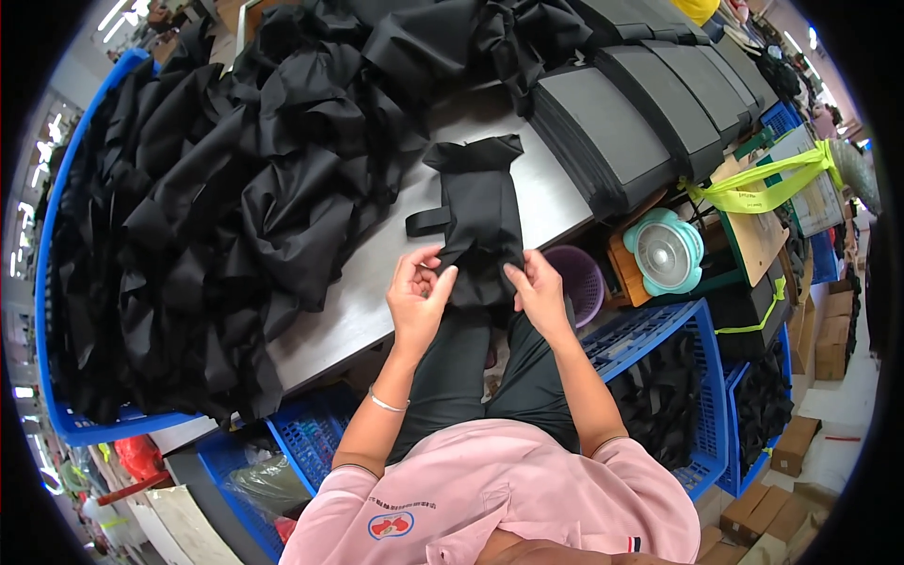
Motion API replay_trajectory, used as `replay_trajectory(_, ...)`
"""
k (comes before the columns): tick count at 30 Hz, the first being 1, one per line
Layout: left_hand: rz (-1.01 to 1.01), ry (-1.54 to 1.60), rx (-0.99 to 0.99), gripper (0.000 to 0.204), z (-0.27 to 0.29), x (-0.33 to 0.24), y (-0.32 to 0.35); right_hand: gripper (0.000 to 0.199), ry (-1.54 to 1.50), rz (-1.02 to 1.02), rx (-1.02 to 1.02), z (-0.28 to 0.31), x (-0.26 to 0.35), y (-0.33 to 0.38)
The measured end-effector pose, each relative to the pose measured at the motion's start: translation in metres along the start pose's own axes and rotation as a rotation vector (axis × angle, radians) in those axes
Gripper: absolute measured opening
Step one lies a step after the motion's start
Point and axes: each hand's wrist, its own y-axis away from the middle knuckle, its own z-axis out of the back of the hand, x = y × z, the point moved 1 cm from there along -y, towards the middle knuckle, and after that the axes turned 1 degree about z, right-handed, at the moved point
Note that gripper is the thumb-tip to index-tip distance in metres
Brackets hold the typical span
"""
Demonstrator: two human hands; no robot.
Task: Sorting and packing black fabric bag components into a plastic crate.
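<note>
Black fabric piece (480, 221) between left hand (417, 297) and right hand (540, 294), table (377, 282) edge.

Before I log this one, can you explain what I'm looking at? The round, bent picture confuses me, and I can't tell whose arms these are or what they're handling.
This is a single view from a wide fisheye camera worn on a person's head, looking down, so straight edges curve near the rim. The two bare forearms rising from the bottom belong to that person, who wears a pink top. The left hand and right hand each pinch the near end of a black fabric piece lying on a grey table. A heap of black fabric fills the left side, partly in a blue crate. Grey flat panels are stacked at the far right, with a small teal fan and a purple basket below.
</note>
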Motion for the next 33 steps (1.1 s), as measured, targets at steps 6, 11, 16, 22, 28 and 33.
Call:
replay_trajectory(6,-0.234,-0.200,0.134,0.030,0.018,-0.043,-0.068,0.033,-0.117,0.041,0.083,0.057,0.032,-0.007)
replay_trajectory(11,-0.236,-0.434,0.382,0.041,-0.009,-0.055,-0.147,0.038,0.054,0.415,-0.055,0.054,0.087,-0.079)
replay_trajectory(16,-0.094,-0.546,0.443,0.028,-0.018,-0.034,-0.181,0.055,0.191,0.468,0.161,0.026,0.116,-0.137)
replay_trajectory(22,-0.113,-0.574,0.313,0.028,-0.020,-0.030,-0.178,0.034,0.248,0.370,0.197,0.030,0.074,-0.169)
replay_trajectory(28,-0.206,-0.530,0.208,0.020,-0.014,-0.043,-0.169,0.034,0.426,0.675,0.221,0.017,0.079,-0.138)
replay_trajectory(33,-0.518,-0.391,0.160,0.025,-0.045,-0.057,-0.114,0.026,0.697,0.922,0.113,0.014,0.068,-0.134)
